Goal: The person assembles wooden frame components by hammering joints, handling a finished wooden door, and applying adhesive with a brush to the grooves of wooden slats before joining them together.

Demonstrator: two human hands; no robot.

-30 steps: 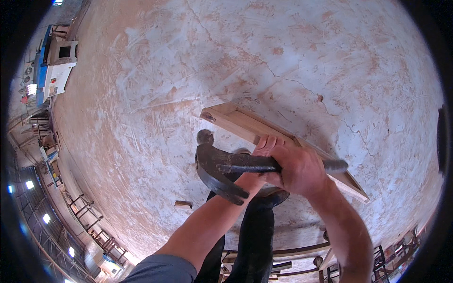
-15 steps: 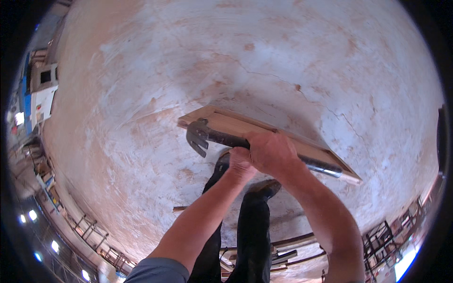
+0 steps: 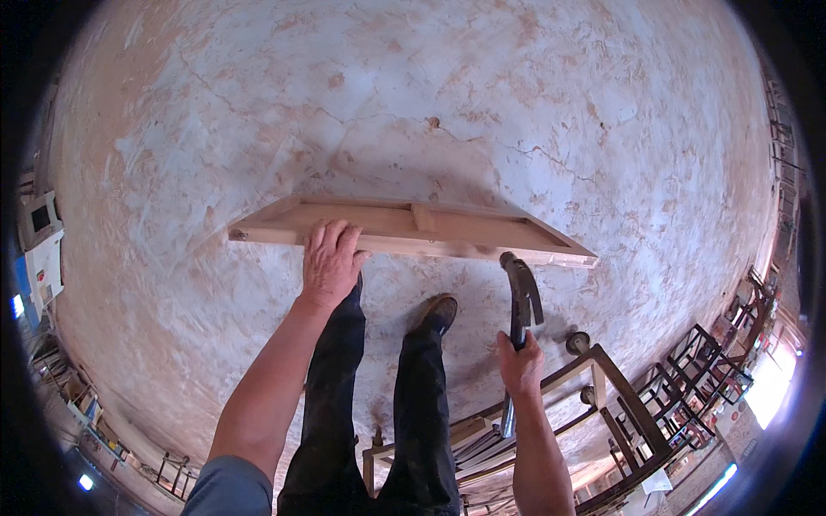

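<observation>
A pale wooden frame [image 3: 465,248] with a cross rail stands in front of my legs. My left hand [image 3: 329,267] grips its near edge left of the middle, fingers bent over the top. In my right hand [image 3: 520,368] is a claw hammer [image 3: 520,297], its handle wrapped by closed fingers. The hammer's dark head points away from me, close to the near edge of the frame toward its right end. Whether head and wood touch, I cannot tell.
A low wheeled cart [image 3: 638,404] carrying long pieces stands behind my right leg. Dark chair-like frames [image 3: 705,361] are grouped beyond it on the right. At the far left is a white machine [image 3: 45,258]. The floor [image 3: 387,95] is stained and cracked.
Both hands were together on the hammer, which lay across the frame. The left now grips the frame; the right has taken the hammer to the right. My view has shifted, showing the cart.
</observation>
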